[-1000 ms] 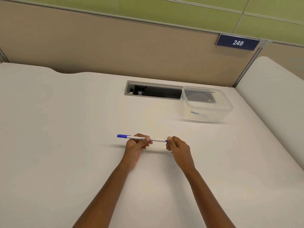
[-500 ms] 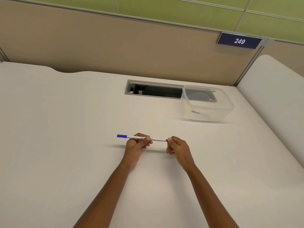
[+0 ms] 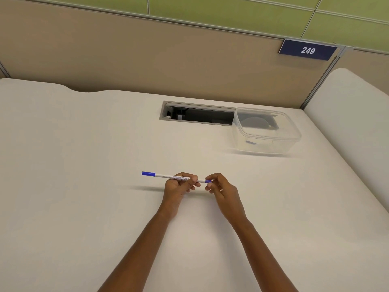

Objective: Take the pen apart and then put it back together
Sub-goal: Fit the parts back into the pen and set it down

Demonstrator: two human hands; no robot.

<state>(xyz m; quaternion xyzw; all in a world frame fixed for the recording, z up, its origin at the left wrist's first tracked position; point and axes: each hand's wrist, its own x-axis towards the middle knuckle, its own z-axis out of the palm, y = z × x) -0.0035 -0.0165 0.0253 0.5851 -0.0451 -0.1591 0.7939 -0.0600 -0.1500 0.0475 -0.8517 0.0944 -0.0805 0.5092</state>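
A slim white pen with a blue cap at its left end lies level in the air just above the white desk. My left hand grips the right half of its barrel, thumb and fingers wrapped around it. My right hand pinches the pen's small blue right end between thumb and fingertips. The pen's shadow falls on the desk below it. The printed barrel is partly covered by my left fingers.
A clear plastic container stands at the back right, partly over a rectangular cable slot in the desk. A beige partition with a "249" sign rises behind. A second white desk surface adjoins on the right.
Both hands keep their hold on the pen. A little more of the blue right end shows by my right fingertips; the view has shifted slightly.
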